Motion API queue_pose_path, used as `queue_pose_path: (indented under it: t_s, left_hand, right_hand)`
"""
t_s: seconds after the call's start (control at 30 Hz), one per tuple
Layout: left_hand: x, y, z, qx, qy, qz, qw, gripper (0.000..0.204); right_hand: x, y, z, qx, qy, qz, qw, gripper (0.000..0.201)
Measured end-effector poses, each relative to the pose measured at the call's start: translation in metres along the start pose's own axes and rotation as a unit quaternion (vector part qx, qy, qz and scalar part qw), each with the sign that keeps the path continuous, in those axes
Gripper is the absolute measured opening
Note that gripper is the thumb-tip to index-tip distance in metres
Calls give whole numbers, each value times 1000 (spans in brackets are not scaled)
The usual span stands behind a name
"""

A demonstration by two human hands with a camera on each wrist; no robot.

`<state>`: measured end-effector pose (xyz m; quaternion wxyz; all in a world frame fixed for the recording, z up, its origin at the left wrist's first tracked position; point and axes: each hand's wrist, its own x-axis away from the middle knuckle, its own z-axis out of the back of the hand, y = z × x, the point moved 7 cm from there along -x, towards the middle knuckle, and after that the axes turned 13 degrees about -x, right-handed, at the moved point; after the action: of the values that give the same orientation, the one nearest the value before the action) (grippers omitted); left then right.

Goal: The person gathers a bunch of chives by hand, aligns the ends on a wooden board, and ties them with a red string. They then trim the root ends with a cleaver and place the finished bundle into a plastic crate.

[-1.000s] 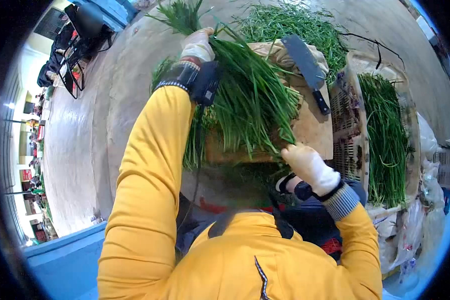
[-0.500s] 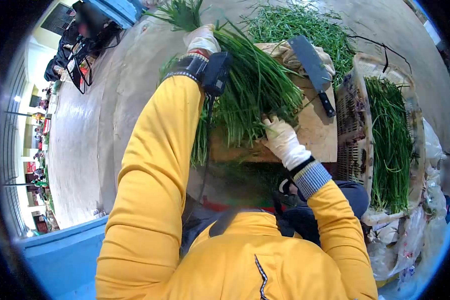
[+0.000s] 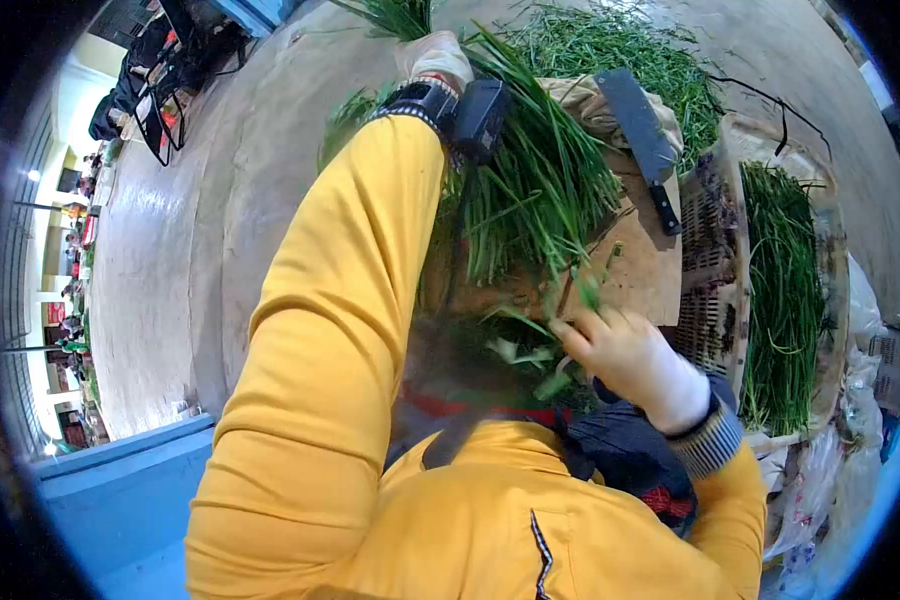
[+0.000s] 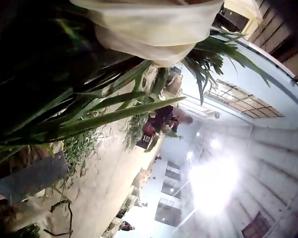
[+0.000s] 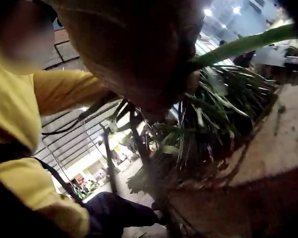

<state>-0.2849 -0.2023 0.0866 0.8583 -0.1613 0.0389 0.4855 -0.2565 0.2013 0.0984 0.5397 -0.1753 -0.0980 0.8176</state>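
My gloved left hand (image 3: 438, 58) grips a big bunch of garlic chives (image 3: 545, 175) near its leafy end. The pale stem ends fan down over a wooden chopping board (image 3: 642, 270). In the left wrist view, the glove (image 4: 154, 29) wraps over the dark green leaves. At the board's front edge, my gloved right hand (image 3: 625, 362) pinches a few loose leaves (image 3: 588, 292), blurred by motion. The right wrist view has a single leaf (image 5: 248, 47) sticking out from that hand. A cleaver (image 3: 635, 122) lies across a bundled cloth (image 3: 573, 104) at the board's far right.
To the right stands a plastic crate (image 3: 712, 255) with more chives (image 3: 782, 290) inside. Behind the board, loose greens (image 3: 610, 45) are heaped on the floor. Plastic bags (image 3: 855, 380) hang beyond the crate. Scraps (image 3: 530, 350) show below the board's front edge.
My right hand went in to the stem ends, then drew back toward my body with leaves between its fingers. The left hand keeps its grip on the bunch and shifts slightly right in view.
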Motion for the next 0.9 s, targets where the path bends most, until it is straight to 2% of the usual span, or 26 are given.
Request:
queue_pose_path:
  t_s: [0.03,0.07,0.1,0.13,0.17,0.2,0.23,0.27,0.3,0.33,0.37,0.4,0.43,0.47,0.5,0.57,0.6,0.63,0.7,0.73,0.77,0.83,0.87,0.9]
  left_hand:
    - [10,5,13,14,55,-45,997,15]
    - [18,7,27,26,110,-87,990,15]
    - [19,8,37,20,111,-86,990,15]
    - [18,10,43,2,84,-65,994,13]
    - [19,9,45,-15,55,-44,997,12]
    - [-24,-8,-10,33,14,-45,998,37]
    - [-15,-5,3,31,17,-43,998,37]
    - [-1,0,17,21,52,-19,998,20]
    - [10,5,30,14,87,4,996,9]
    - [8,6,26,-61,81,-16,995,10]
    - [8,10,21,-57,80,-18,995,10]
    - [6,13,8,-29,70,-4,997,10]
    - [13,18,19,1,62,12,998,11]
    - [34,22,34,31,112,19,993,12]
    - [27,25,33,36,113,19,993,12]
    - [11,32,23,9,85,-28,996,13]
    - [15,33,28,10,95,-76,993,15]
    - [19,29,33,10,93,-75,993,15]
    - [26,28,44,17,106,-114,988,19]
    - [17,24,40,-12,37,-118,992,24]
    - [17,21,42,-14,37,-116,992,24]
    - [21,10,42,-16,28,-72,997,26]
    - [18,8,38,-16,27,-71,997,26]
    - [8,6,27,-7,5,-63,998,28]
  right_hand:
    - [-26,8,0,34,16,1,999,45]
    - [-49,26,-8,36,94,-1,995,54]
    - [-69,47,-14,-33,36,-92,995,83]
    - [-86,74,-30,-22,5,-166,986,75]
    - [-90,98,-61,5,20,-160,987,64]
    - [-89,103,-83,4,-40,-198,979,60]
    - [-87,106,-96,4,-99,-234,967,56]
    - [-77,95,-99,-2,-94,-200,975,49]
    - [-65,85,-94,14,-60,-198,978,48]
    - [-54,83,-89,4,-35,-207,978,39]
    - [-45,82,-86,-8,-10,-216,976,29]
    - [-36,83,-89,-10,-12,-221,975,29]
    - [-30,84,-90,-3,0,-215,977,29]
    - [-24,85,-88,7,12,-207,978,29]
    - [-20,84,-84,10,11,-209,978,29]
    - [-15,77,-67,16,63,-190,980,30]
    - [-14,77,-60,34,88,-170,981,30]
    - [-13,79,-56,33,87,-169,981,30]
    - [-8,76,-25,8,233,-136,963,32]
    - [-5,74,-24,66,200,-148,966,31]
    - [-1,72,-26,65,202,-146,966,31]
    - [10,68,-44,-101,161,-125,974,31]
    - [19,58,-65,1,34,-85,996,31]
    - [22,47,-69,-5,-83,-115,990,26]
